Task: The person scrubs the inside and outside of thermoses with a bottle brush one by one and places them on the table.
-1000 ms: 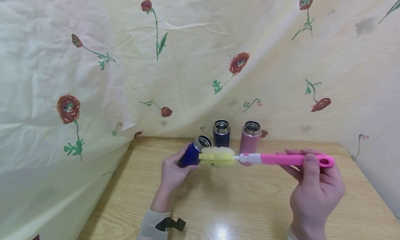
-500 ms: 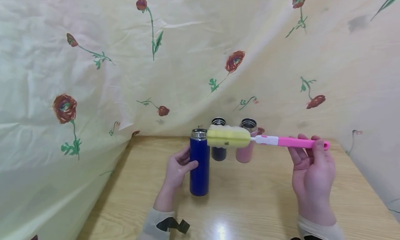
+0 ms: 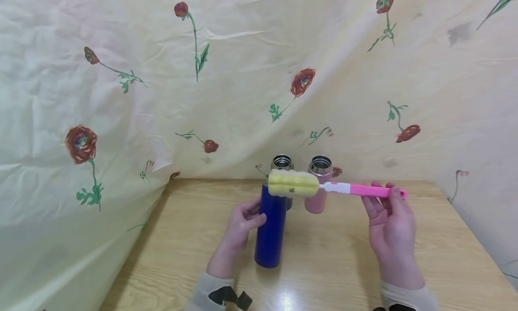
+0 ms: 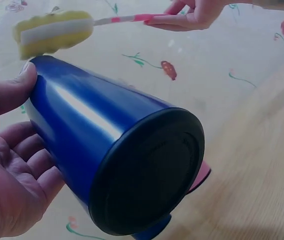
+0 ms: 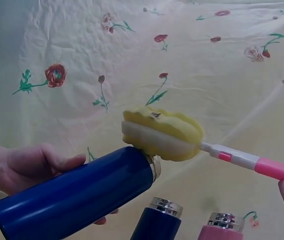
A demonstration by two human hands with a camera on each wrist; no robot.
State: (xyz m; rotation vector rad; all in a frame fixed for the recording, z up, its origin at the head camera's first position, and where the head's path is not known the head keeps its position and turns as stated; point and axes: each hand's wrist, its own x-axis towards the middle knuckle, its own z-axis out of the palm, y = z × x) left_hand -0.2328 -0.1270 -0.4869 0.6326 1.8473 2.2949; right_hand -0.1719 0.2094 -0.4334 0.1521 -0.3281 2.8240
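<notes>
My left hand (image 3: 240, 227) grips a tall blue vacuum flask (image 3: 270, 230), thumb on its near side and fingers round the back. The flask tilts slightly to the right, and its black base (image 4: 149, 172) faces the left wrist camera. My right hand (image 3: 390, 225) pinches the pink handle of a bottle brush (image 3: 372, 190) between thumb and fingers. The brush lies level, its yellow and white sponge head (image 3: 293, 183) overlapping the flask's mouth in the head view. From the right wrist, the sponge head shows right at the steel neck (image 5: 155, 167), outside the opening.
Behind the brush stand two uncapped flasks on the wooden table (image 3: 182, 239), a dark blue one (image 5: 156, 222) and a pink one (image 3: 315, 198). A flower-printed cloth (image 3: 238, 77) hangs along the back and sides.
The blue flask has turned from pointing its mouth toward me to nearly upright, then moved right and tilted. The brush rose, then shifted left with my right hand.
</notes>
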